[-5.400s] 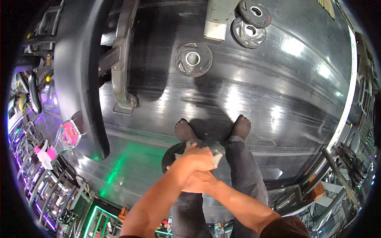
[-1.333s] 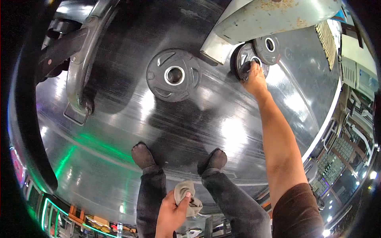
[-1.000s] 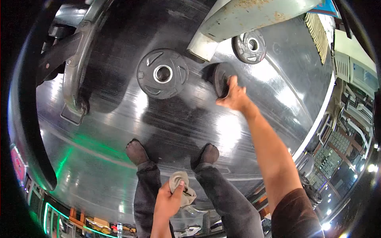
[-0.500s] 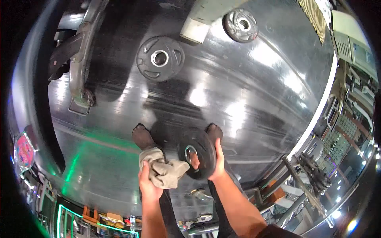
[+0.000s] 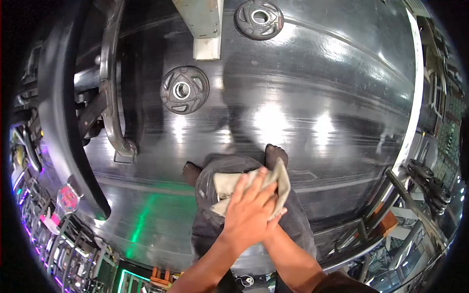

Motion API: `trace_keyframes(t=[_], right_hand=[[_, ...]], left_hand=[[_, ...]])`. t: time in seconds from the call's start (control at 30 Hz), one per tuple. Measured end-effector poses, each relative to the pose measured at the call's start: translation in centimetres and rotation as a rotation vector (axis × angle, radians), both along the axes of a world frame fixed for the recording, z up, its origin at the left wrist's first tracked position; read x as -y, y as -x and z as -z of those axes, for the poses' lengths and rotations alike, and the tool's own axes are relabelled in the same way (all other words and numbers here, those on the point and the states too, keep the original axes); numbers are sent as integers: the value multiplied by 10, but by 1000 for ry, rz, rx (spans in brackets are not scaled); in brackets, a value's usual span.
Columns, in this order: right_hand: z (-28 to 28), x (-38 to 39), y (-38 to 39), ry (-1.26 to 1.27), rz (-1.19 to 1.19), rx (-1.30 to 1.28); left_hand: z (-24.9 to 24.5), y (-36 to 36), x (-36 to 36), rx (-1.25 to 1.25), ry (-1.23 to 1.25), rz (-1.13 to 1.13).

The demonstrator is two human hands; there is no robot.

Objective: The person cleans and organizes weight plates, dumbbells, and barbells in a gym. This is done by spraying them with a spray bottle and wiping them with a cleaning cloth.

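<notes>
A dark round weight plate (image 5: 207,183) is in front of my body, close to my feet, its centre covered. Over it lies a crumpled beige cloth (image 5: 227,184). My left hand (image 5: 249,210) rests on the cloth with its fingers stretched out and spread. My right hand (image 5: 273,223) is mostly hidden behind my left hand and the cloth; its grip does not show. A second weight plate (image 5: 184,90) lies flat on the dark floor ahead, and a third plate (image 5: 259,19) lies farther off.
A pale metal post (image 5: 205,36) stands between the two floor plates. At the left are a curved metal frame (image 5: 111,88) and a long black padded part (image 5: 63,112). More gym equipment (image 5: 430,183) stands at the right edge.
The cloth and my left hand have moved right onto the held plate. That plate now faces upward more, and my right hand has become mostly hidden. The view has shifted.
</notes>
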State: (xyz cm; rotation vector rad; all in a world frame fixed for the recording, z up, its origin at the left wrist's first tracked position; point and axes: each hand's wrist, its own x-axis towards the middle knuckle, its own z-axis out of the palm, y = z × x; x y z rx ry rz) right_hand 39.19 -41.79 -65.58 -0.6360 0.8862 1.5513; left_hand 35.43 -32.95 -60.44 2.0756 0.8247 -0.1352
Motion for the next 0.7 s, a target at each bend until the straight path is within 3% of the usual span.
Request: trace_keyframes(t=[0.13, 0.4, 0.43, 0.47, 0.5, 0.57, 0.6, 0.7], right_hand=[[4, -11, -14, -32, 94, -82], [2, -37, -49, 155, 160, -128], [3, -32, -48, 106, 188, -181], [22, -8, -45, -356, 287, -330], [16, -13, -47, -361, 222, -264], [13, -12, -50, -438, 73, -147], [12, -11, -51, -430, 31, -124], [7, -13, -55, -400, -32, -81]], left_hand=[[-6, -10, 15, 28, -135, 181], [13, -27, -34, -117, -240, 10], [19, -26, -41, -142, -307, -30], [31, -22, -51, -165, -372, -72], [44, -16, -62, -189, -436, -117], [71, 8, -87, -68, -315, -352], [58, 6, -104, -193, 141, -557], [48, 17, -96, 40, 210, -736]])
